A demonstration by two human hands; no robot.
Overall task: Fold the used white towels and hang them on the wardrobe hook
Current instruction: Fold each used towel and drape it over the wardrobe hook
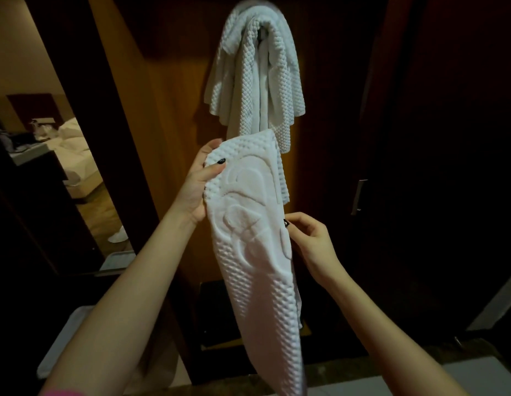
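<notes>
Holding anything, the hands?
– Both are on one folded towel [257, 267], which hangs long and narrow before the person, its low end running out of view in front of the worktop [363, 375]. The right hand [308, 241] pinches its right edge about halfway up, fingers curled.

And the left hand [195, 184]?
– Higher, gripping the top left corner, thumb across the front, fingers hidden behind the cloth.

Where's the hung towel [257, 81]?
– Just above and behind, draped high on the wardrobe [168, 110] front, with the hook hidden under it. Its low tip falls behind the folded towel's top edge; touching or not, I can't tell.

Anything farther back?
– A metal handle [359, 195] on the dark door to the right, and at far left, through the opening, a bed [77, 155] with rumpled white sheets
</notes>
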